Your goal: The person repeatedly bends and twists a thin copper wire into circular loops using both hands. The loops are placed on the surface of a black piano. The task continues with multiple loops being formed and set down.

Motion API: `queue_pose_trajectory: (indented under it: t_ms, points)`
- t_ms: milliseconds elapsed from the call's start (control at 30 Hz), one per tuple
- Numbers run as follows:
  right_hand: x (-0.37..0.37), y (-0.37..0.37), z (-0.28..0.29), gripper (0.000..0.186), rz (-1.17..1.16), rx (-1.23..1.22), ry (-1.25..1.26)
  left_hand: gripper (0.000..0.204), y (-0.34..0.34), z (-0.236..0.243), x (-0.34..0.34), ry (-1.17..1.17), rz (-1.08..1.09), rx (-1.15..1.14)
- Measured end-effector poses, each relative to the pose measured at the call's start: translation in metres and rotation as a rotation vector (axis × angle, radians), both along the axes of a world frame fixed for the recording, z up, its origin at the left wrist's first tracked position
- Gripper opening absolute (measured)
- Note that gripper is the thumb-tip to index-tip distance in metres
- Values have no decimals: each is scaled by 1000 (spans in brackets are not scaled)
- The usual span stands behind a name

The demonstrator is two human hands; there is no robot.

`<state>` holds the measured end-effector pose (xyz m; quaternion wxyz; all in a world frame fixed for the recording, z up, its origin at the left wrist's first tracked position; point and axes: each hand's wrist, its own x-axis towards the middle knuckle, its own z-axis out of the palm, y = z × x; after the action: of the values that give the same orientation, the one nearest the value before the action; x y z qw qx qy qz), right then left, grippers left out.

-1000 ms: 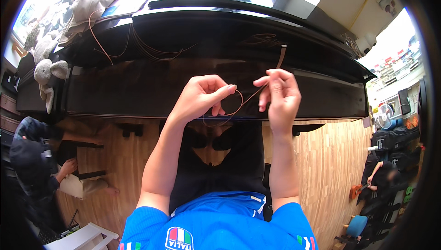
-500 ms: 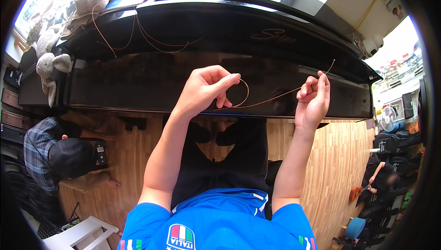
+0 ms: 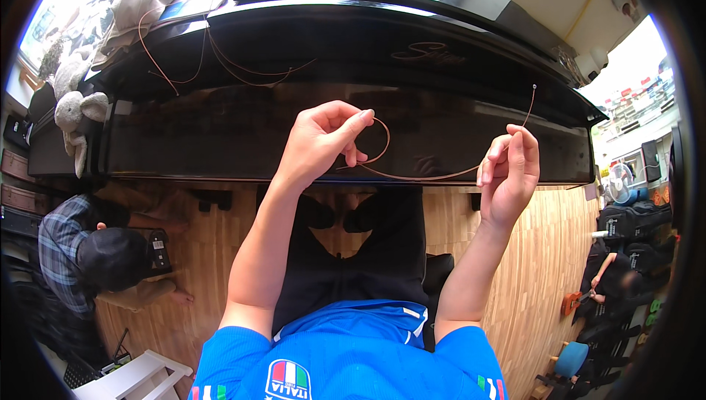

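Observation:
In front of me, my left hand pinches a thin copper-coloured string between thumb and index finger, with a loop hanging to the right of the fingertips. The string runs across the front of a glossy black piano to my right hand, whose fingertips are closed on it near the other end. A short length with a small silver tip sticks up above that hand. Several more loose strings hang at the upper left of the piano.
A grey plush rabbit hangs at the piano's left end. A person in plaid and a black cap bends low at left; another person holds a small orange instrument at right. A blue stool, white frame and fan stand around.
My right hand has moved rightward, drawing out the string from the loop; my left hand has risen slightly. The person at left has bent forward, bringing the capped head further right.

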<state>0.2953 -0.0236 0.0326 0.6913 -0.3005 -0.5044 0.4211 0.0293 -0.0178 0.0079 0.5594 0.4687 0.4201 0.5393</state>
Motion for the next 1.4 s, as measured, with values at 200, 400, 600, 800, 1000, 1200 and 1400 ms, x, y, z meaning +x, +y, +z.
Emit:
queue_pose_trajectory:
  t_ms: [200,400,600,800,1000,1200,1400]
  points:
    - [7,-3,-4,16,-52,-56,-339,23,0,1,-4,-49,-24,-14]
    - [-15,-3,-4,14,112,-307,-700,21,0,-3,-4,-54,-56,17]
    - [-37,2,-7,15,313,-483,-671,21,0,-4,-8,-53,-98,16]
    - [-55,5,-15,25,432,-336,-535,23,0,1,-11,-26,-154,-30]
    - [-78,7,-15,28,368,-161,-544,24,0,3,-11,102,-217,-6]
    - [-79,14,-18,20,141,-124,-471,23,0,6,-11,117,-200,-18]
    - [-47,25,-13,37,160,-154,-38,23,-3,7,-6,119,-153,-10]
